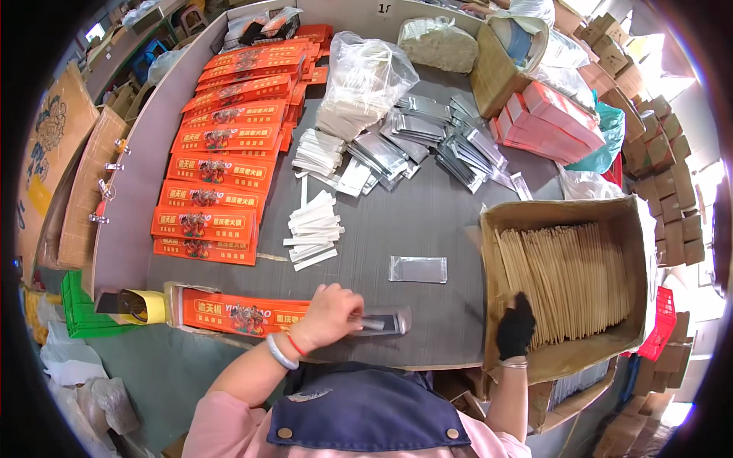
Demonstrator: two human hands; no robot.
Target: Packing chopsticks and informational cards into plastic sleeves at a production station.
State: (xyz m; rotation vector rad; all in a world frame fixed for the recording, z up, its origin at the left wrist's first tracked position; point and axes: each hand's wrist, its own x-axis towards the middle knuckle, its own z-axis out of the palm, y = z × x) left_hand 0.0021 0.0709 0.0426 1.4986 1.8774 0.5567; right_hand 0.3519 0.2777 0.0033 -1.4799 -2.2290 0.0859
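My left hand point(330, 317), with a bangle and a red string at its wrist, is closed at the near edge of the table. Its fingers pinch the left end of a small clear-and-dark flat packet point(391, 322), slightly blurred. Under and beside that hand, printed red paper sleeves point(229, 311) lie in a cardboard tray. At the right, my right hand point(516, 328) in a black glove reaches over the near left side of a cardboard box point(569, 365). Thin wooden chopsticks point(569, 282) fill this box, and the gloved fingers are beside them, their grip unclear.
Stacks of red sleeves point(217, 168) cover the table's left side. White paper strips point(314, 229), clear flat packets point(382, 156) and a plastic bag point(366, 76) lie mid-table. One clear packet point(418, 269) lies alone. Pink-red boxes point(546, 126) stand behind the chopstick box. Low walls border the table.
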